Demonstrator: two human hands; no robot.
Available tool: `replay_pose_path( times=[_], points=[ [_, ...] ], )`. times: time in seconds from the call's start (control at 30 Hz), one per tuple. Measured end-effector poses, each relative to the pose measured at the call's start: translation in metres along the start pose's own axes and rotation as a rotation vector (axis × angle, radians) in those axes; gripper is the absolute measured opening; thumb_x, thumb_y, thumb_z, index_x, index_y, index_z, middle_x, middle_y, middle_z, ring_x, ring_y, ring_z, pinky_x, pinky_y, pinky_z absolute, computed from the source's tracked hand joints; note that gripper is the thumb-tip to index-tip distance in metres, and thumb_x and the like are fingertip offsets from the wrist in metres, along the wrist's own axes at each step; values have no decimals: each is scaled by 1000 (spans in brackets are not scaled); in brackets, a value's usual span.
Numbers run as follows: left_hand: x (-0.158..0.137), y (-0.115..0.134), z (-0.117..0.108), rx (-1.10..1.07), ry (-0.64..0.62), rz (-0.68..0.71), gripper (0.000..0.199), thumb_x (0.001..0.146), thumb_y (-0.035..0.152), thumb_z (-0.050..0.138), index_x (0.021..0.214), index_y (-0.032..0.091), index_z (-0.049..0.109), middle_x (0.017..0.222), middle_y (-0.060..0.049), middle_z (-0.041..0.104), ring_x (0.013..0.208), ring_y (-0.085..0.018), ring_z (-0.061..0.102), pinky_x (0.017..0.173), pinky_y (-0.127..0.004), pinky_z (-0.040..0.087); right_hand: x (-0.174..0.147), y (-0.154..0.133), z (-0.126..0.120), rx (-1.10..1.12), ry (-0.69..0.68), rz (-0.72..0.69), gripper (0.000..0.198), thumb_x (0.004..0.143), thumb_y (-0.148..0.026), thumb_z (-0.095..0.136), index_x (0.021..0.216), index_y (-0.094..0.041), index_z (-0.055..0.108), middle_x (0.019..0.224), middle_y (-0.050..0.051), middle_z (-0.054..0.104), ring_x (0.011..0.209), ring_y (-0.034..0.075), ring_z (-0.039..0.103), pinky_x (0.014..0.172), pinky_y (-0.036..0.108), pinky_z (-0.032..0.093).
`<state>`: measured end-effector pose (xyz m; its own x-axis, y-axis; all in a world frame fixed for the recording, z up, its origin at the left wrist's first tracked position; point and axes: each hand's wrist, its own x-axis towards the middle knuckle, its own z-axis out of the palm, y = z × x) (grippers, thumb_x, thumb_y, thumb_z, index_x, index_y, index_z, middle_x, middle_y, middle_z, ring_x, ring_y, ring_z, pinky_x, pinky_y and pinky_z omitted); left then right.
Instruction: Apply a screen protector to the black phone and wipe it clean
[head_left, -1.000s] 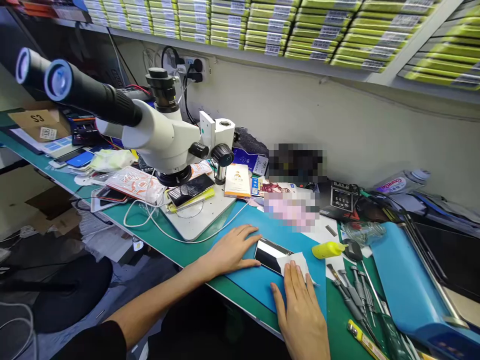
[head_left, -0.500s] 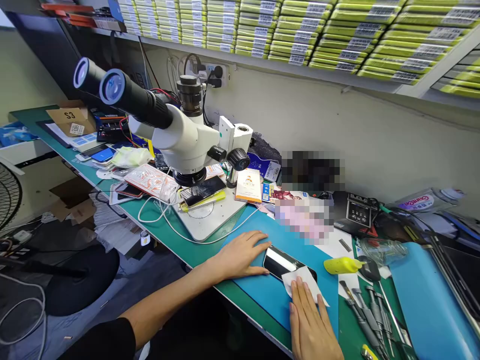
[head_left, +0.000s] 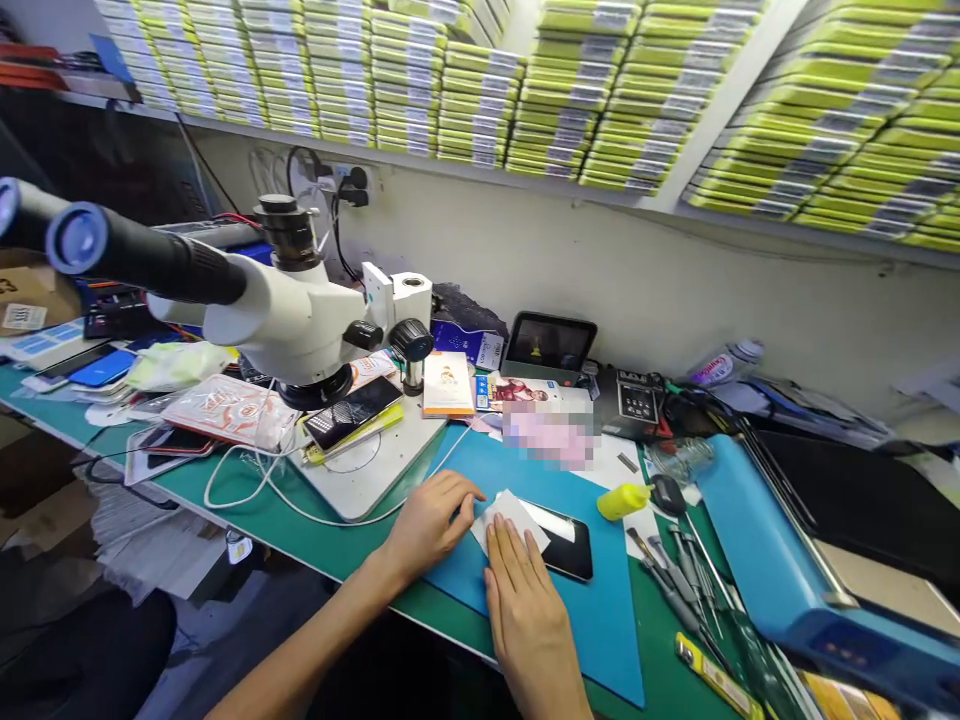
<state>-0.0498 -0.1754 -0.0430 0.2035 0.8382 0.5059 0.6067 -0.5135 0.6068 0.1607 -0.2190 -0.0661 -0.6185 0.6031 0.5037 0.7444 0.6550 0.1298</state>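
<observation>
A phone [head_left: 568,552] with a glossy black face lies on the blue mat [head_left: 600,640]. A white wipe [head_left: 531,512], with my right hand [head_left: 529,620] flat on top of it, covers the phone's left end. The fingers of that hand are straight and close together. My left hand [head_left: 435,515] rests at the mat's left side, fingers stretched out and slightly bent, thumb apart. Its fingertips are beside the wipe; whether they touch the phone I cannot tell. A yellow squeeze bottle [head_left: 622,501] lies right of the phone.
A microscope [head_left: 277,320] stands at the left, with a phone [head_left: 352,412] on its base. Screwdrivers and a brush [head_left: 667,580] lie at the right, near a yellow cutter [head_left: 716,675] and a blue machine [head_left: 772,560]. A white cable [head_left: 337,515] crosses the bench. Yellow-green boxes [head_left: 480,105] fill the shelf above.
My right hand has slid the wipe from the phone's right end to its left end. My left fingers have bent a little more. The view has turned right.
</observation>
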Motion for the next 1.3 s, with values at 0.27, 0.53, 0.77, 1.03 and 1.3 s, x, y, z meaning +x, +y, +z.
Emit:
replay_pose_path(
  times=[0.27, 0.53, 0.77, 1.03, 1.3],
  points=[
    [-5, -1, -3, 10, -67, -33, 21, 110, 30, 60, 95, 17, 68, 93, -2, 71, 89, -17, 69, 87, -36, 59, -46, 33, -32, 29, -50, 182, 65, 114, -19, 41, 174, -15, 15, 164, 12, 48, 149, 28, 52, 127, 51, 43],
    [-12, -7, 3, 106, -124, -50, 20, 107, 36, 66, 106, 17, 70, 100, -3, 72, 85, -16, 69, 81, -34, 61, -47, 33, -28, 10, -46, 316, 64, 114, -20, 42, 173, -10, 19, 163, 17, 48, 151, 32, 50, 128, 54, 41],
    [-14, -10, 5, 153, -143, -37, 23, 107, 37, 66, 118, 17, 70, 111, -6, 72, 90, -17, 71, 82, -35, 63, 9, 16, 2, 86, -92, 311, 51, 114, -20, 41, 161, -2, 46, 159, 21, 51, 151, 32, 49, 129, 53, 41],
    [-16, -12, 5, 170, -140, -22, 22, 107, 37, 66, 115, 17, 70, 107, -5, 72, 87, -16, 70, 80, -34, 62, 25, 4, 0, 145, -120, 259, 45, 115, -21, 39, 153, -5, 58, 162, 13, 51, 153, 24, 47, 132, 43, 36],
    [-14, -10, 4, 177, -154, -29, 20, 107, 36, 66, 110, 17, 70, 102, -4, 72, 83, -15, 69, 78, -33, 62, -32, 47, -17, 33, -45, 380, 47, 115, -19, 40, 159, -5, 51, 157, 16, 56, 147, 29, 54, 128, 51, 42]
  ],
)
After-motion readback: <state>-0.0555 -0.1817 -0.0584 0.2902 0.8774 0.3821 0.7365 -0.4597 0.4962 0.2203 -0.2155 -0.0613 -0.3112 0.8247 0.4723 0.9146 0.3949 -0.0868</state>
